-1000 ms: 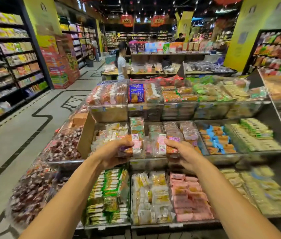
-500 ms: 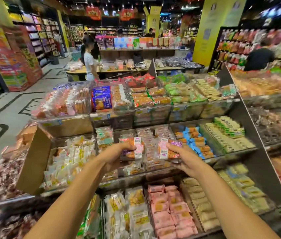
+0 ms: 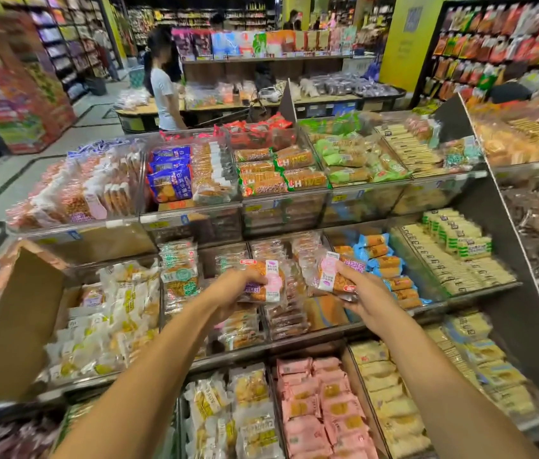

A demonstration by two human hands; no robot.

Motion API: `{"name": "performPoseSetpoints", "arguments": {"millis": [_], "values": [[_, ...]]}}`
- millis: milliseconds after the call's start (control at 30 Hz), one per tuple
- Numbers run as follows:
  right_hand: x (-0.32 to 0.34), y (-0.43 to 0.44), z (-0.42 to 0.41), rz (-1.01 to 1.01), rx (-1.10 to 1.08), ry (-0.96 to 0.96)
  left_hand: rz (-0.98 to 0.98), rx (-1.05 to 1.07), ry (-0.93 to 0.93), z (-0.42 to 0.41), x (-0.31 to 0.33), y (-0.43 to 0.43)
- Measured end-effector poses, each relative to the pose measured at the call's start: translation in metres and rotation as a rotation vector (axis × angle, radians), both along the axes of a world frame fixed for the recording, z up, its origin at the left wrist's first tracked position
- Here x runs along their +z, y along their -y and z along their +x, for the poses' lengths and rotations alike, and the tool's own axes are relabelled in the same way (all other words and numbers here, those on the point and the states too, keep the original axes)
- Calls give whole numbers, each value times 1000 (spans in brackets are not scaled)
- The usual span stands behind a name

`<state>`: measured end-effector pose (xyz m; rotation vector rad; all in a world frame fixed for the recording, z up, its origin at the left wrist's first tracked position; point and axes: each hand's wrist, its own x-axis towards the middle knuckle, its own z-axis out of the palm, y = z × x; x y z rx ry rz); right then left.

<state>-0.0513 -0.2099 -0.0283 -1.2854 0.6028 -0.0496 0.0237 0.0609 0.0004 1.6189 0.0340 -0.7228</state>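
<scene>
Packs fill both hands in the head view. Our left hand [image 3: 235, 289] curls round a snack pack [image 3: 269, 281] just left of centre, thumb on top. Our right hand [image 3: 360, 293] pinches a second pack [image 3: 334, 274] at three o'clock from the first, and the two packs are apart. Both hover above the middle shelf [image 3: 324, 331], over a bin of similar packs.

The wrappers are slick, crinkly clear film with pink labels. We judge that a light pinch at one edge could let a pack slide out and drop onto the pink packs [image 3: 314, 402] at six o'clock. Squeezing harder might crush the round, golden, crumbly-looking cake inside. The blue packs [image 3: 380, 256], at three o'clock from our right hand, lie heaped and loose, so a brushing wrist could spill them.
</scene>
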Motion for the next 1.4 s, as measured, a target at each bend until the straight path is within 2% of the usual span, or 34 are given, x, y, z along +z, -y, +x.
{"name": "performPoseSetpoints", "arguments": {"millis": [267, 400, 533, 633, 900, 1100, 1233, 1400], "values": [[-34, 45, 30, 20, -82, -74, 266, -74, 306, 7, -13, 69], [-40, 68, 34, 51, -114, -58, 595, -210, 586, 17, -23, 108], [-43, 87, 38, 79, -124, -59, 883, -328, 734, 32, -42, 142], [-47, 95, 42, 96, -119, -61, 1018, -432, 783, 34, -52, 163], [-74, 96, 44, 167, -138, -105, 1182, -439, 890, 37, -75, 187], [-78, 99, 48, 213, -155, -102, 999, -308, 796, 32, -93, 204], [-81, 105, 48, 248, -188, -87, 863, -63, 731, 25, -114, 215], [-81, 108, 47, 231, -178, -74, 754, 144, 648, 14, -139, 228]]}}
